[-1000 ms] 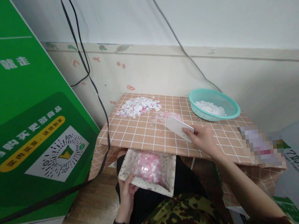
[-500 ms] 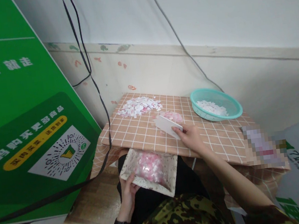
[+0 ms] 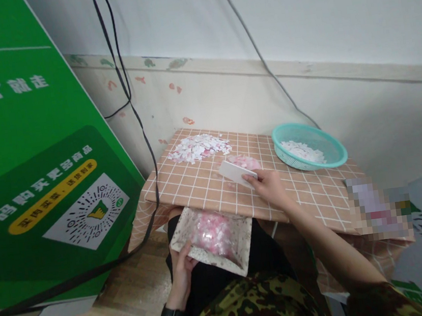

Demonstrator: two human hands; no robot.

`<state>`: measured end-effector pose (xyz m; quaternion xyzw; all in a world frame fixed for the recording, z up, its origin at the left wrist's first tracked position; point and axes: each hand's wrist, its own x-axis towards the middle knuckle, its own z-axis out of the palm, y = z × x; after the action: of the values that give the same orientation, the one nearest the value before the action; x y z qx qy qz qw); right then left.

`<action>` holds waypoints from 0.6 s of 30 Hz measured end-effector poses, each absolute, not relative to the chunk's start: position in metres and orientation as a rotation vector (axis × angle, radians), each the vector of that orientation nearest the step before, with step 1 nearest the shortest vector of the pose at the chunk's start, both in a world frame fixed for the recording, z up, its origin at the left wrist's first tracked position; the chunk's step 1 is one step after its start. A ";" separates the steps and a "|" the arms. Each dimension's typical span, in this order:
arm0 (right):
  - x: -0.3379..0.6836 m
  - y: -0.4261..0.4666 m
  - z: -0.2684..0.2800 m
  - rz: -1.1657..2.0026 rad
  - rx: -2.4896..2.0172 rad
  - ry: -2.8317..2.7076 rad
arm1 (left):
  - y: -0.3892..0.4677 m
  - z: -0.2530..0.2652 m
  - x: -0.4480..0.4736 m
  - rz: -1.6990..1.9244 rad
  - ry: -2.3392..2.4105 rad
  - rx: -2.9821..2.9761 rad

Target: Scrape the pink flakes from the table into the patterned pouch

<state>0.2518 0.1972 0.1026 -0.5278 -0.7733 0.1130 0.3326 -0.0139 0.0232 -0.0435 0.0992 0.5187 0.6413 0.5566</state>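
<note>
White card [image 3: 236,174]: I saw it at the centre of the frame, tilted, pinched near one end.
Right hand [image 3: 270,184]: it closed thumb and fingers on that card, its forearm running to the lower right of the frame.
Pink flakes [image 3: 248,160]: they lay in a small patch just beyond the card; I could not tell whether the two touched.
Left hand [image 3: 182,270]: it gripped a corner of the tray, thumb over the rim, at lower centre.
Tray [image 3: 241,239]: I had it tilted above the lap, with clear plastic [image 3: 212,233] and pink-and-white bits inside.
White pile [image 3: 199,147]: loose pieces, some pink, sat upper left on the surface.
Green basket [image 3: 333,147]: it stood at right of centre, holding white pieces [image 3: 303,152].
Surface [image 3: 184,188]: brown cloth, white grid.
Green panel [image 3: 2,119]: it filled the frame's left.
</note>
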 end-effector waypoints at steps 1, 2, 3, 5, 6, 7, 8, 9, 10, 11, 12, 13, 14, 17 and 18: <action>0.254 0.195 0.102 0.311 -1.364 -2.034 | 0.023 -0.042 -0.014 1.512 1.224 0.229; 0.255 0.194 0.102 0.328 -1.345 -2.047 | 0.023 -0.041 -0.013 1.510 1.223 0.226; 0.255 0.194 0.101 0.344 -1.327 -2.057 | 0.023 -0.041 -0.013 1.509 1.220 0.227; 0.256 0.194 0.100 0.373 -1.296 -2.068 | 0.023 -0.040 -0.013 1.511 1.219 0.233; 0.255 0.195 0.100 0.388 -1.279 -2.072 | 0.023 -0.040 -0.012 1.515 1.222 0.238; 0.254 0.196 0.099 0.401 -1.263 -2.077 | 0.023 -0.040 -0.012 1.520 1.225 0.241; 0.253 0.196 0.099 0.409 -1.250 -2.084 | 0.023 -0.041 -0.012 1.523 1.227 0.242; 0.252 0.195 0.100 0.415 -1.241 -2.093 | 0.023 -0.041 -0.012 1.525 1.227 0.241; 0.251 0.193 0.101 0.426 -1.232 -2.105 | 0.023 -0.041 -0.012 1.525 1.226 0.241; 0.251 0.190 0.102 0.445 -1.221 -2.120 | 0.023 -0.041 -0.013 1.525 1.227 0.241; 0.251 0.187 0.104 0.472 -1.205 -2.137 | 0.023 -0.041 -0.013 1.524 1.227 0.242; 0.251 0.183 0.106 0.504 -1.187 -2.151 | 0.023 -0.042 -0.013 1.521 1.228 0.244; 0.252 0.179 0.107 0.536 -1.169 -2.159 | 0.023 -0.042 -0.013 1.518 1.230 0.245; 0.258 0.167 0.108 0.539 -1.177 -2.112 | 0.023 -0.044 -0.014 1.515 1.230 0.248; 0.259 0.164 0.107 0.505 -1.201 -2.078 | 0.023 -0.044 -0.014 1.516 1.228 0.249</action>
<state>0.2593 0.1644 0.1074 -0.4609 -0.7974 0.1938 0.3379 -0.0141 0.0232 -0.0444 0.1054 0.5197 0.6416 0.5542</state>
